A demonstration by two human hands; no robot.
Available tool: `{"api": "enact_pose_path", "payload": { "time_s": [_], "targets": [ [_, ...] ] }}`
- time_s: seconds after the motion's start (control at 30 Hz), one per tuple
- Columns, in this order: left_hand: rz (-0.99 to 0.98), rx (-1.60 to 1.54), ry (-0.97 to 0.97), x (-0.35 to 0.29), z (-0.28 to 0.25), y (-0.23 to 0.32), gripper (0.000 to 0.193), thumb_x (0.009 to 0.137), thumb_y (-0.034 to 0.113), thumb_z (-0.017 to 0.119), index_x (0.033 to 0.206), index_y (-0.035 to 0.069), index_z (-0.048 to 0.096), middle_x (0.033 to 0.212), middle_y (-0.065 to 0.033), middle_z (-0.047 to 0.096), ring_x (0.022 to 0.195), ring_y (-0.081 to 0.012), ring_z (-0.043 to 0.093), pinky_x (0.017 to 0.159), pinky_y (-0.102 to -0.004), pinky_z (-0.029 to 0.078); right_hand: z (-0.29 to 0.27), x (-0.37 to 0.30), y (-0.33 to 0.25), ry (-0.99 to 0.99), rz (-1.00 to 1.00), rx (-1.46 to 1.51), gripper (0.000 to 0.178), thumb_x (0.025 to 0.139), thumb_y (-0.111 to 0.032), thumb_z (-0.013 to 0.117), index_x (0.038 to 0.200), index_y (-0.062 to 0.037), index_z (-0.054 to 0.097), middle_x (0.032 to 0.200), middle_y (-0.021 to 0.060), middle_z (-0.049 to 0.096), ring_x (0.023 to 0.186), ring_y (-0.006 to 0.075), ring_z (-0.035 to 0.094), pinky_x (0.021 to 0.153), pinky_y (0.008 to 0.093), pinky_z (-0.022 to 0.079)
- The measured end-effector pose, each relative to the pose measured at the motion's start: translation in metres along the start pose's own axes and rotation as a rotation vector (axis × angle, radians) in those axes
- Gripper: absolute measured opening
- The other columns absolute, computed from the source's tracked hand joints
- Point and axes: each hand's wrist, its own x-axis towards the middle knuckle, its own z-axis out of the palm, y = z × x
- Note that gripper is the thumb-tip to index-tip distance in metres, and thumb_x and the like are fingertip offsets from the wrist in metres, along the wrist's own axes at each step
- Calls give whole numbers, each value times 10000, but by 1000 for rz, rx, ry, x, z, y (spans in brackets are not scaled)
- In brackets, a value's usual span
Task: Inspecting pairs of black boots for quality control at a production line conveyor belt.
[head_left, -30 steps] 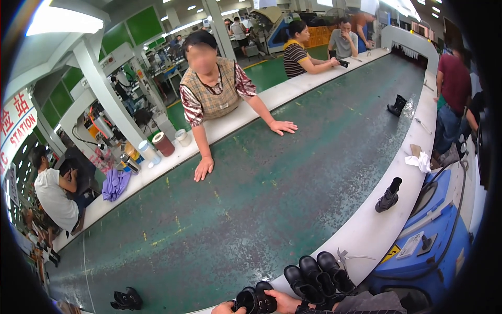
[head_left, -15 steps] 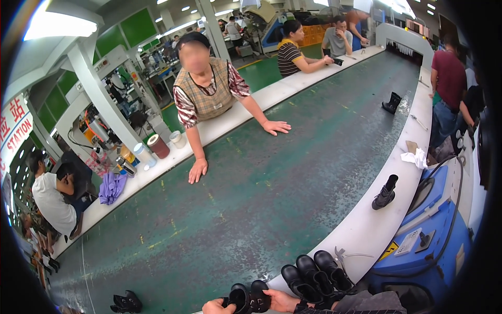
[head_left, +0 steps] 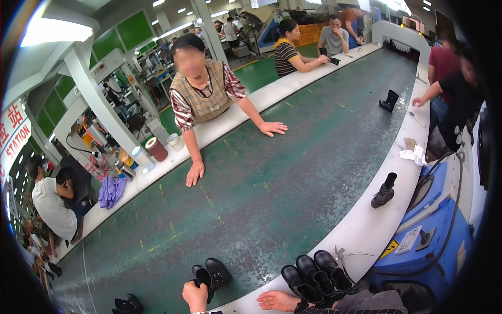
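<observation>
Gripping at the top of the nearer one, the left hand (head_left: 195, 297) is wrapped round part of a pair of boots (head_left: 218, 272), which sit just ahead of it and to its right, over the green belt (head_left: 235, 209). Cannot tell whether the soles touch down. Right hand (head_left: 277, 301) empty, fingers loosely spread, off to the right of the pair and well short of it. Main worry: fingers seem to bear on the nearer boot only; how the farther one is held is hidden, so it could slip away or topple if nothing else ties it in. Setting down at a tilt could roll both onto their sides, since the tops look soft and the toes heavy. More black footwear (head_left: 127, 304) lies left of the left hand, near the lower edge; a wide swing that way might bump it. Right sleeve (head_left: 368, 302) crowds the row of three boots (head_left: 315, 275) beside the right hand; a careless pull back could drag them against the metal tool (head_left: 342, 255) just beyond and scuff the leather. Co-worker's hands (head_left: 196, 174) rest flat on the belt, well ahead of the left hand; any belt movement could tug them.
</observation>
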Motion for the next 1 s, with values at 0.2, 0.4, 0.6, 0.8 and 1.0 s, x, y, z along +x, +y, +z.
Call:
{"api": "enact_pose_path", "payload": {
  "time_s": [0.2,0.4,0.6,0.8,1.0],
  "targets": [
    [-114,-84,117,-4,23,-2,553,638,160,704,1086,-72,478,1100,-260,473,1031,-428,509,867,-464,451,-9,6,0,-3,-16,-12,346,969,-237,398,1177,14,513,1225,148,545,1108,280,531,977,429,415],
    [-101,-234,145,-24,12,11,746,661,143,705,1243,-125,323,1377,-350,166,1249,-490,251,1020,-490,317,-5,-2,1,-28,7,-12,332,967,-249,407,1148,0,530,1194,137,568,1064,254,553,954,410,429],
    [-80,-275,255,-47,5,19,772,685,118,672,1305,-118,278,1407,-347,104,1303,-480,150,1062,-508,216,0,-8,-1,-44,11,-56,325,967,-255,408,1146,-12,529,1181,126,574,1044,243,559,942,396,435],
    [89,-387,359,-63,-1,22,606,697,105,647,1212,-87,392,1395,-327,158,1293,-442,194,1050,-511,213,8,-17,-3,-153,26,-103,326,964,-259,419,1146,-12,530,1175,116,578,1037,224,564,922,376,449],
    [290,-554,447,-81,3,33,416,691,89,653,1075,-2,521,1330,-266,338,1266,-392,308,1047,-458,246,31,-47,-1,-197,4,-246,291,943,-290,477,1089,-49,549,1130,77,594,941,166,573,825,334,469]
  ]
}}
